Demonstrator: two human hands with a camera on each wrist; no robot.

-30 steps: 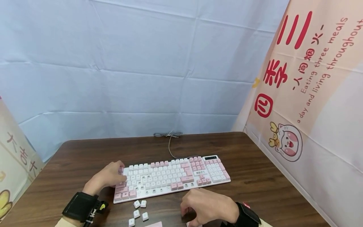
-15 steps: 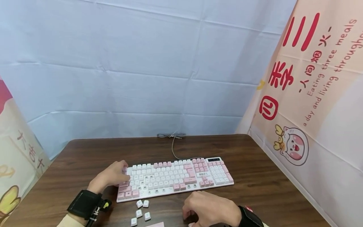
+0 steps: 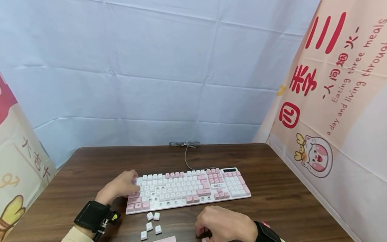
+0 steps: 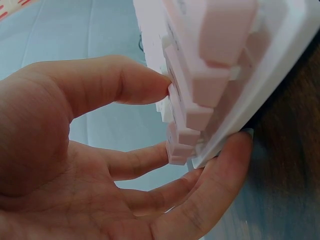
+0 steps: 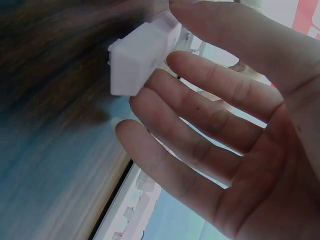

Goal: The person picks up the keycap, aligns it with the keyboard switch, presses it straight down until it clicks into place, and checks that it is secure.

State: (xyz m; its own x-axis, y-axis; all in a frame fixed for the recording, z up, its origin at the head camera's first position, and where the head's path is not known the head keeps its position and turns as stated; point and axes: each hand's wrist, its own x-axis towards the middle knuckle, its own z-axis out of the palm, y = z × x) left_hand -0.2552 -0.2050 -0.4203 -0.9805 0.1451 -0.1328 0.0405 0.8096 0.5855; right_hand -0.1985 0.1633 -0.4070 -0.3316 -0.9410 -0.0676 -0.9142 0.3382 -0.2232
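Observation:
A white-and-pink keyboard (image 3: pixel 181 188) lies at a slant on the dark wooden table. At its left end, my left hand (image 3: pixel 119 186) grips the edge. In the left wrist view, the thumb (image 4: pixel 135 82) touches the pink keys while other fingers press against the white case (image 4: pixel 280 80). Below the keyboard, my right hand (image 3: pixel 225 222) is low over the table with bent fingers around a pink keycap (image 5: pixel 132 65). Whether thumb and fingertips pinch it cannot be told. Several switches on the keyboard show without caps.
Several loose white keycaps (image 3: pixel 149 226) lie in front of the keyboard. A long pink keycap (image 3: pixel 167 239) is cut off by the bottom of the head view. The coiled cable (image 3: pixel 184 144) rests at the table's back edge, and cloth (image 3: pixel 169 74) hangs behind.
The head view has shifted slightly, so the table appears farther right. My left hand keeps its place on the keyboard. My right hand stays near the same spot, its fingers barely moved.

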